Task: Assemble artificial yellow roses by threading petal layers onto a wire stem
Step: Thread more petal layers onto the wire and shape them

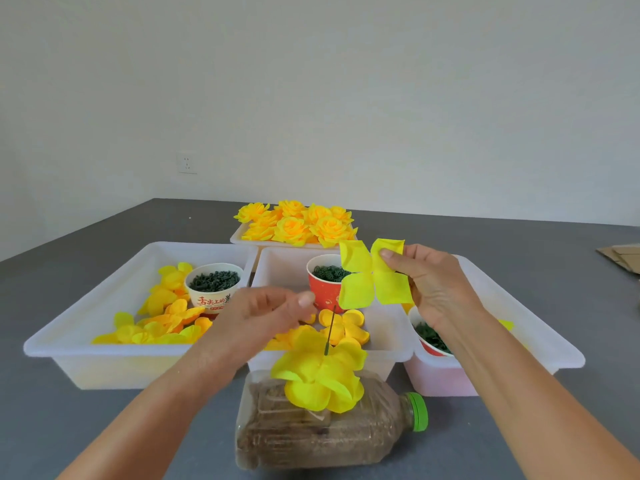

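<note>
From my head view, four translucent white plastic trays sit on the grey table. The left tray holds loose yellow and orange fabric petal layers and a white paper cup of dark green plastic pieces. The middle tray holds a red paper cup of green pieces and a few orange-yellow petal cups. The right tray holds another paper cup of green pieces, mostly hidden behind my right forearm. The far tray is heaped with finished yellow fabric roses.

Nearest to me, a clear plastic bottle with a green cap, filled with brown grit, lies on its side. A thin dark green wire stem stands up out of it, with yellow petal layers already stacked on it.

My right hand holds a flat four-lobed yellow petal layer above and just right of the stem's tip, thumb pinching its upper right lobe against the fingers behind it.

My left hand hovers left of the stem, near it but not touching, fingers loosely curled and holding nothing that I can see.
</note>
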The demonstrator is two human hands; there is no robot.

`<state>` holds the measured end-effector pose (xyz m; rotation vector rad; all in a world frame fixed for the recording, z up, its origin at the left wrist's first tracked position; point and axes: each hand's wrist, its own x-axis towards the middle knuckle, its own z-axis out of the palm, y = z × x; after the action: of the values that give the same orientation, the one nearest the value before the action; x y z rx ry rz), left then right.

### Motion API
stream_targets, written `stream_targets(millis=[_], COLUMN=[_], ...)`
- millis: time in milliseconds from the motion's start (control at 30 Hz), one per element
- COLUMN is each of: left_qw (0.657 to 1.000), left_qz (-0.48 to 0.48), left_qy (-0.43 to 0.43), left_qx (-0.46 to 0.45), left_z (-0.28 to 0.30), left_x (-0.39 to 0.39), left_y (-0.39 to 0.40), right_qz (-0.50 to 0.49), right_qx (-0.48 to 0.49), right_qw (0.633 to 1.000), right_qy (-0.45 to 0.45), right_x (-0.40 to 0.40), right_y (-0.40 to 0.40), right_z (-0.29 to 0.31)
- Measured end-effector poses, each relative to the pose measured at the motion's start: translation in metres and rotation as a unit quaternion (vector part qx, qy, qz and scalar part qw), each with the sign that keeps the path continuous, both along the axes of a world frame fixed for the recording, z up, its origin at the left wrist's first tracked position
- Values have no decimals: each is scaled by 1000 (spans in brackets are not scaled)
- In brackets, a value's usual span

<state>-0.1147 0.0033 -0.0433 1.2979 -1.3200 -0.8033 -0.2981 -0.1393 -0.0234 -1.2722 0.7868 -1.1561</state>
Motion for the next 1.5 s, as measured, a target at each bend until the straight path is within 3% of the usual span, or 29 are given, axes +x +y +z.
stream_targets(millis=[133, 367, 600, 767, 1133, 1500], left_qw=[994, 988, 981, 971, 966, 965], left_qz=[79, 39, 49, 32, 20, -1], left_qy=[48, 148, 185, 225, 207, 191], left_qx=[-56, 21, 21, 77, 153, 180], left_z=[24, 39, 54, 54, 38, 31], left_x=[-4, -4, -3, -7, -8, -14], left_y=[-12, -26, -20, -16, -11, -13], right_qz=[61, 100, 151, 188, 204, 179], right_qx=[-1, 16, -8, 22, 91, 153], right_qw=[998, 995, 988, 981, 962, 963], right_qy=[1, 11, 35, 39, 159, 133], right_x=[19, 39, 32, 28, 16, 14], right_y=[25, 45, 55, 61, 67, 72], right_z=[13, 28, 37, 41, 29, 19])
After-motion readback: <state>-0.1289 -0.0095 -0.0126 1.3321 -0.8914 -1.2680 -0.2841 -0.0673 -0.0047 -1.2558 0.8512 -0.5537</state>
